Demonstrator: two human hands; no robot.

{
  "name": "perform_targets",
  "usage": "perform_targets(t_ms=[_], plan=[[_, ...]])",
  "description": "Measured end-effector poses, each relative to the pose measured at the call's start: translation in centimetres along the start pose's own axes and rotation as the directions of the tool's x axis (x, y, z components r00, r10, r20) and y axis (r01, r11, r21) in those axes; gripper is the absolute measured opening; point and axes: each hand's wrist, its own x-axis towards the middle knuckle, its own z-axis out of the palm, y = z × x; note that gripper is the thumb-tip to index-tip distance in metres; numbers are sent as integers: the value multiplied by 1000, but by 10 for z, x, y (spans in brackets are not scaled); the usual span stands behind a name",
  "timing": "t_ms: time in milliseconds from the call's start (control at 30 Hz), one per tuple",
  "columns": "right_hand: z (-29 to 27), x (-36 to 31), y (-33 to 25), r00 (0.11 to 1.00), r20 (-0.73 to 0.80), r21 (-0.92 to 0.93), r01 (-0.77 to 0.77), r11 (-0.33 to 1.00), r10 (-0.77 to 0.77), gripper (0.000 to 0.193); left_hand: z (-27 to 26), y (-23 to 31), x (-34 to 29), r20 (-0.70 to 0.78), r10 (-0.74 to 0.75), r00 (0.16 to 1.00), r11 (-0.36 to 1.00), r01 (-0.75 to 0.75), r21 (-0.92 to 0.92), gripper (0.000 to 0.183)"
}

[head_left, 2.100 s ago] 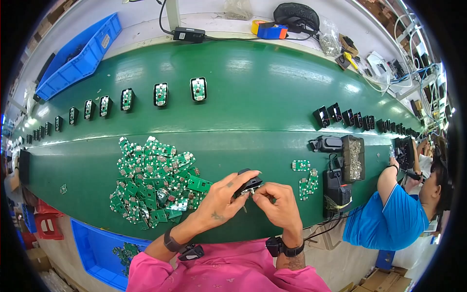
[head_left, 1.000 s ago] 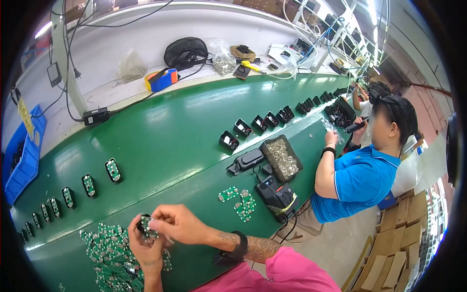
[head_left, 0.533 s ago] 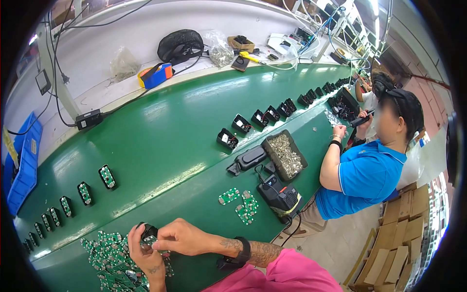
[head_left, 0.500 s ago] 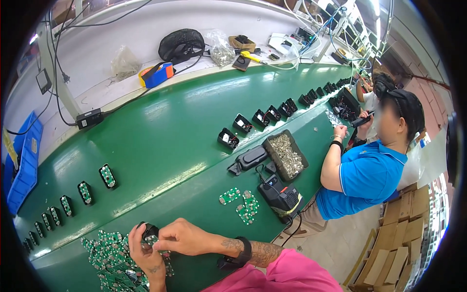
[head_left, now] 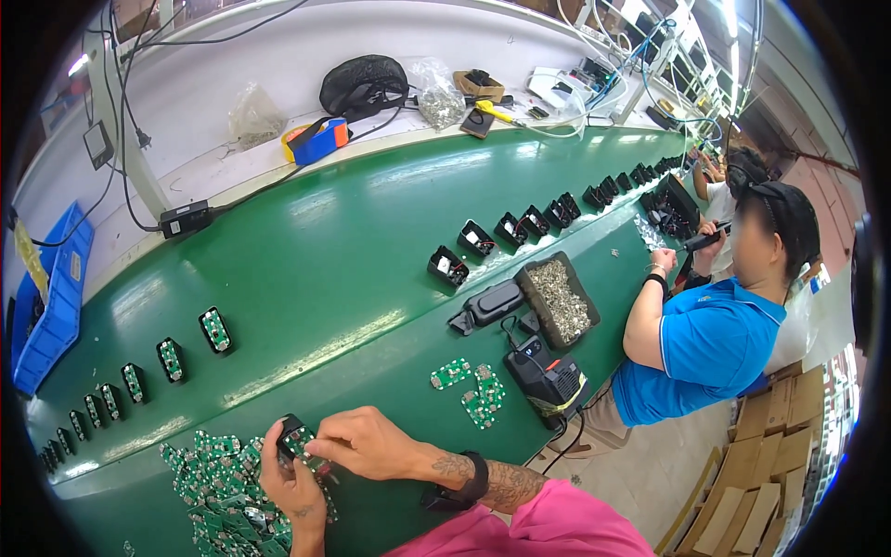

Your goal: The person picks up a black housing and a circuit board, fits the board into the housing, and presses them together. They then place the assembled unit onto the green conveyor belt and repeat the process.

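Note:
Over the near edge of the bench, my left hand (head_left: 295, 492) grips a small black plastic housing (head_left: 291, 425), tilted so its inside shows. A green circuit board (head_left: 298, 440) sits in or at the mouth of the housing; how far it is seated I cannot tell. The closed fingers of my right hand (head_left: 371, 447) pinch at the board's near edge. Below and to the left of my hands spreads a heap of loose green circuit boards (head_left: 213, 492).
Beyond my hands, a row of black housings with boards (head_left: 215, 330) recedes left. Several black cases with wires (head_left: 448, 267) line the far right. A tray of small metal parts (head_left: 557, 302), a black charger-like device (head_left: 546, 371) and loose boards (head_left: 483, 397) lie rightward. A blue-shirted person (head_left: 701, 343) works there.
The housing has been turned so its opening and the board show more clearly. My right fingers have come onto the board. The whole view has shifted slightly.

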Motion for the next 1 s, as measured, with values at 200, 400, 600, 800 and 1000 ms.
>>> perform_targets(t_ms=[200,400,600,800,1000], plan=[[3,1,1,997,36,75,-68,995,66,25,2,11,6,60,-102,993,995,103,-13,55],[2,2,5,988,14,78,-154,985,153,29,1,16,11,99,-104,990,994,108,-35,55],[0,4,6,983,-16,48,-181,982,182,31,-4,17,11,209,-186,960,902,251,-352,44],[2,0,11,981,28,-96,-189,977,192,31,3,12,7,105,-303,947,921,319,-224,32],[4,-1,5,972,70,3,-224,974,224,37,2,15,7,181,-358,916,883,395,-252,32]])
